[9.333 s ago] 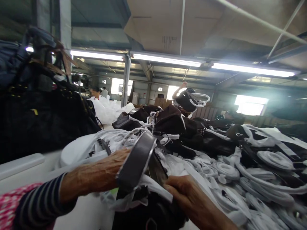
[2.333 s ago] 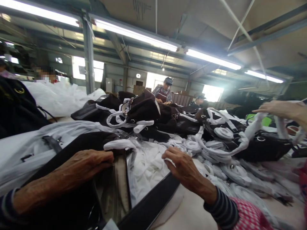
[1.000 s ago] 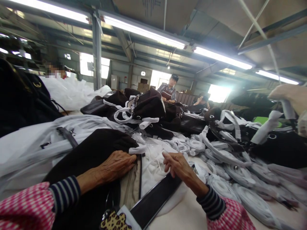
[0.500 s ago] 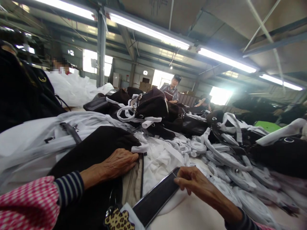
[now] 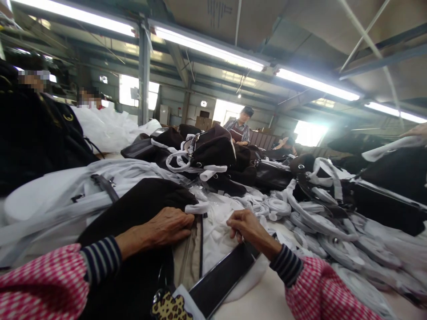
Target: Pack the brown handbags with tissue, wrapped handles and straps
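A black fabric bag [image 5: 133, 206] lies before me, its beige lining [image 5: 187, 262] showing at the unzipped mouth. My left hand [image 5: 168, 226] grips the bag's top edge beside a white-wrapped strip [image 5: 196, 208], fingers curled over the rim. A dark flap [image 5: 223, 275] edged with zipper teeth slants out from the bag to the right. Just above the flap's far end, my right hand [image 5: 247, 226] is closed in a pinch; whatever is in the fingertips is too small to make out. Below, a leopard-print tag [image 5: 170, 306] hangs at the bag's front.
White wrapping sheets [image 5: 216, 231] lie behind the flap. Wrapped, coiled straps [image 5: 320, 226] cover the table's right side. Black bags [image 5: 213, 149] are heaped at the back, and a large dark bag [image 5: 36, 133] stands left. A person [image 5: 240, 126] in an apron is across the table.
My right hand has left the flap's end, moving left and up towards my left hand. My left hand keeps its grip on the bag. At far right, a dark bag has been lifted.
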Motion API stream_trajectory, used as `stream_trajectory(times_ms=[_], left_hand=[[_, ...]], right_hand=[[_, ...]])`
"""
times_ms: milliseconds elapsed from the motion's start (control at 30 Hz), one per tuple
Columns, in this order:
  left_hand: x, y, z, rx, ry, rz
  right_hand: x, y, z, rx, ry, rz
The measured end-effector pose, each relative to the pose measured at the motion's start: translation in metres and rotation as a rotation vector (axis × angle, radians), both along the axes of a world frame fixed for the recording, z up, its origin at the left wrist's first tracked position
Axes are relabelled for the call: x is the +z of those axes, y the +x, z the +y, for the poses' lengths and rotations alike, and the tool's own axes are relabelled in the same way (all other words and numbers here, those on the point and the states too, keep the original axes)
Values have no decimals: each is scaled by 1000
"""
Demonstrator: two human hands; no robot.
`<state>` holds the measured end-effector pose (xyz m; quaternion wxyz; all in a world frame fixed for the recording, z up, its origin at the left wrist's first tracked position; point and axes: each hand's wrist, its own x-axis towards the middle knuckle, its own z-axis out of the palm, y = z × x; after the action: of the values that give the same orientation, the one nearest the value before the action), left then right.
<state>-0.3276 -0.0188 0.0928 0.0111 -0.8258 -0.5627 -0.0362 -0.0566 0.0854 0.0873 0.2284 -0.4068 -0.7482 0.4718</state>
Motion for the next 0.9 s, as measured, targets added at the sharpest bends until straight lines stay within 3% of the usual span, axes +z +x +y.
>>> stream_trajectory(times_ms=[200, 333, 433, 600, 700, 900], left_hand=[[39, -3, -20, 26, -226, -225], [53, -2, -26, 21, -182, -177], [46, 2, -21, 3, -86, -75], [13, 7, -8, -63, 30, 38], [1, 6, -6, -51, 68, 67], [-9, 9, -5, -15, 95, 125]], right_hand=[[14, 56, -28, -75, -54, 14], [19, 52, -52, -14, -135, 120], [19, 22, -67, 113, -78, 119], [11, -15, -77, 192, 267, 27], [1, -12, -74, 166, 242, 12], [-11, 3, -71, 124, 163, 29]])
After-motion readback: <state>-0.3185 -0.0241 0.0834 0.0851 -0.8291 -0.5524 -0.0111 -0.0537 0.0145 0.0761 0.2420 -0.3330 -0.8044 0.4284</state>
